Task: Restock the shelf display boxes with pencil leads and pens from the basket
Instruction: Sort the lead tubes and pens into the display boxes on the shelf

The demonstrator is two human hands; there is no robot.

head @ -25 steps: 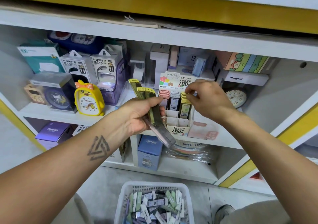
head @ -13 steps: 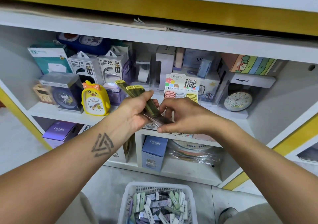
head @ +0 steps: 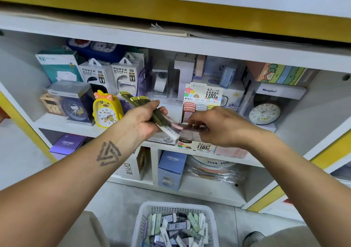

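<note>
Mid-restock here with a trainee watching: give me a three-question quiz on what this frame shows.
1. True or false: the left hand holds a bundle of lead cases.
2. Where is the basket? A) top shelf B) floor below the hands C) beside the yellow clock
3. Fill in: the right hand pinches one case in front of the ____ box.

Key: 1 true; 2 B; 3 display.

Right hand: withdrawn from the display box, now brought to the left hand's bundle.
Purple lead case: pinched, partly drawn from the bundle.
</note>
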